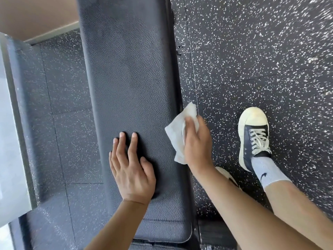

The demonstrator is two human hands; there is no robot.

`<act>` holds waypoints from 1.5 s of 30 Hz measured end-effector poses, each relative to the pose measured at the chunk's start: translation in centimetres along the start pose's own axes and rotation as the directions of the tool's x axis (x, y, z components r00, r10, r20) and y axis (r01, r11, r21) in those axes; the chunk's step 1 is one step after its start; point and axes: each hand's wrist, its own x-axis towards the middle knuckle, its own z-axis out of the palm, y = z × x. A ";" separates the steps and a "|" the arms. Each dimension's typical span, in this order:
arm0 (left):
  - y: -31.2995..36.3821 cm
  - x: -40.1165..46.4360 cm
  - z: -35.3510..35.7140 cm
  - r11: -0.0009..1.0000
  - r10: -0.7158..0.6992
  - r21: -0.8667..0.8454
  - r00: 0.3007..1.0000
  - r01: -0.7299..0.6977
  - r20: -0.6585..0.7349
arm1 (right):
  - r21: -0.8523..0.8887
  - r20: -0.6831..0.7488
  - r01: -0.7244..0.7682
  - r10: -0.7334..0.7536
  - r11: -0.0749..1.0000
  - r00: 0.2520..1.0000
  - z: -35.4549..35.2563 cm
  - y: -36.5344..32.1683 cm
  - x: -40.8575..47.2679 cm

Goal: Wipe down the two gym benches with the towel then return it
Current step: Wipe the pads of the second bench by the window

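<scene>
The left hand [132, 168] lies flat on the bench [129, 78], palm down, fingers straight and slightly spread, holding nothing. It rests on the near half of the black pad, toward its left side, with the forearm coming up from the bottom of the view.

The right hand [196, 141] grips the towel [177, 130]: its fingers are curled over the white cloth, which is crumpled under the palm. The towel spills out to the left of the hand and up past the fingertips. Hand and towel sit at the right edge of the bench, partly over the pad's side and partly over the floor [252, 51]; whether the cloth presses on the side of the pad cannot be told from this angle.

The bench runs lengthwise from the bottom of the view to the top, its pad dark and pebbled, with a rounded corner and a seam near the bottom edge. Only this one bench shows.

To the right of the bench, a foot in a dark shoe [254, 139] with a white toe cap and white laces stands on the speckled black floor, with a grey sock [266, 170] above it. The toe of a second shoe peeks out just behind the right forearm. Left of the bench the same speckled floor continues, and a pale grey slab [10, 132] fills the left edge. A tan wall [36, 13] shows in the top-left corner.
</scene>
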 end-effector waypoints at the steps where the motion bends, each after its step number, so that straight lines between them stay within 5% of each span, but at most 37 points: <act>1: 0.0 0.1 0.0 1.000 0.002 -0.004 1.000 -0.002 -0.003 | -0.006 -0.005 -0.016 0.016 1.000 1.000 -0.4 1.2 -1.7; 6: 0.1 0.0 -0.1 1.000 -0.011 0.003 1.000 0.011 0.002 | -0.050 0.037 -0.231 0.233 0.972 0.972 -4.7 9.1 -13.6; 10: -0.1 -0.1 0.0 1.000 -0.002 -0.003 1.000 0.002 -0.009 | -0.055 0.022 -0.304 0.306 0.951 0.952 -5.1 9.7 -14.5; 13: -0.2 -0.1 0.1 1.000 0.004 0.001 1.000 -0.003 -0.011 | -0.065 -0.027 -0.159 0.157 0.985 0.987 -2.4 4.6 -8.4; 17: -0.2 -0.3 0.0 1.000 -0.011 0.006 1.000 0.011 0.001 | -0.259 -0.026 0.252 -0.267 0.932 0.963 1.7 -3.2 1.4; 21: -0.1 -0.2 -0.2 1.000 -0.023 0.001 1.000 0.023 0.021 | -0.577 0.192 0.599 -0.621 0.555 0.760 4.3 -9.1 9.5; 26: -0.1 -0.1 -0.5 1.000 -0.004 -0.016 1.000 0.004 0.019 | -0.688 0.456 0.696 -0.622 0.206 0.636 8.0 -13.4 12.3; 28: 0.0 0.0 -0.6 0.999 -0.009 -0.043 1.000 0.009 0.011 | -0.619 0.623 0.784 -0.581 0.045 0.524 9.2 -12.8 9.6; 33: 0.3 0.0 -1.3 0.994 -0.027 -0.102 0.999 0.029 0.017 | -0.162 0.903 0.971 -0.423 -0.177 0.073 6.9 -9.9 3.8; 36: 0.9 0.4 -2.5 0.989 -0.063 -0.133 0.996 0.071 0.064 | -0.034 0.950 0.950 -0.304 -0.310 -0.065 4.8 -10.6 5.8; 39: 2.3 1.2 -4.5 0.972 -0.142 -0.161 0.973 0.172 0.180 | -0.115 0.960 0.932 -0.278 -0.343 0.016 3.1 -12.3 7.6; 43: 3.2 2.3 -8.7 0.878 -0.316 -0.274 0.904 0.393 0.288 | -0.450 0.856 0.893 -0.279 0.012 0.435 1.7 -15.9 7.8; 45: 3.5 2.6 -11.3 0.828 -0.377 -0.322 0.881 0.459 0.285 | -0.509 0.823 0.855 -0.234 0.102 0.517 1.4 -18.3 7.2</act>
